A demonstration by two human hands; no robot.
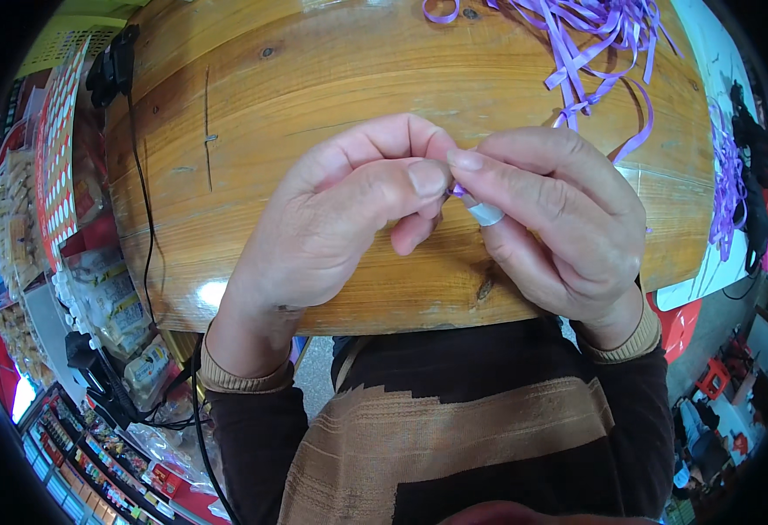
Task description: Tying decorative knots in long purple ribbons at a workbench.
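Over the near edge of the wooden counter point(314, 79), the left hand point(331, 219) and right hand point(559, 219) meet fingertip to fingertip, both pinching a small purple ribbon piece point(458, 190), while a heap of loose purple ribbons point(594, 44) lies at the counter's far right corner.

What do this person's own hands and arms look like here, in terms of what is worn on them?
Both hands, left hand and right hand, are bare: no gloves, and no rings or watch in view. Each forearm is covered by a dark brown knitted sleeve ending in a ribbed tan cuff at the wrist. The jumper's front has broad tan bands.
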